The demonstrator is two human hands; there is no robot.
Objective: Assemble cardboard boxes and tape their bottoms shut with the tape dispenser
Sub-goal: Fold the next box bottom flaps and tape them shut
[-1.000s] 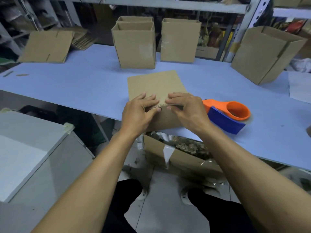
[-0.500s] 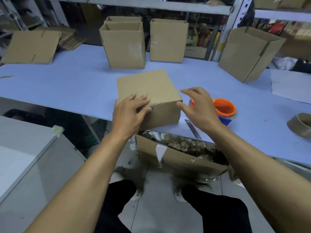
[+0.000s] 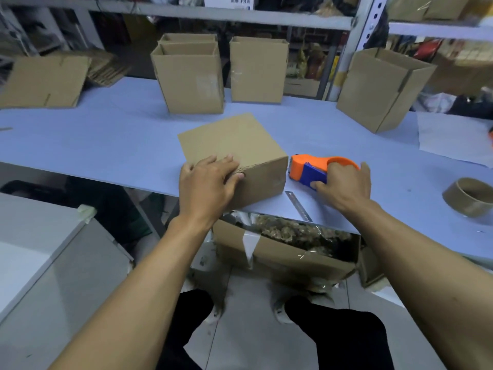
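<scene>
A small cardboard box [image 3: 234, 145] sits at the near edge of the blue table [image 3: 106, 145], its folded flaps facing up. My left hand [image 3: 208, 185] presses flat on the box's near top edge, over the rough seam. Just right of the box lies the orange and blue tape dispenser [image 3: 310, 169]. My right hand [image 3: 344, 185] grips the dispenser from its right side, fingers curled round the orange loop and thumb on the blue part.
Assembled open boxes [image 3: 190, 76] [image 3: 258, 69] [image 3: 381, 89] stand along the back. A flat carton [image 3: 45, 81] lies far left. A metal ruler [image 3: 298, 206] and a brown tape roll [image 3: 469, 196] lie on the right. A scrap-filled box [image 3: 285, 249] sits below the table edge.
My right hand left the box's seam, swung right and took hold of the tape dispenser. My left hand stayed pressing on the box.
</scene>
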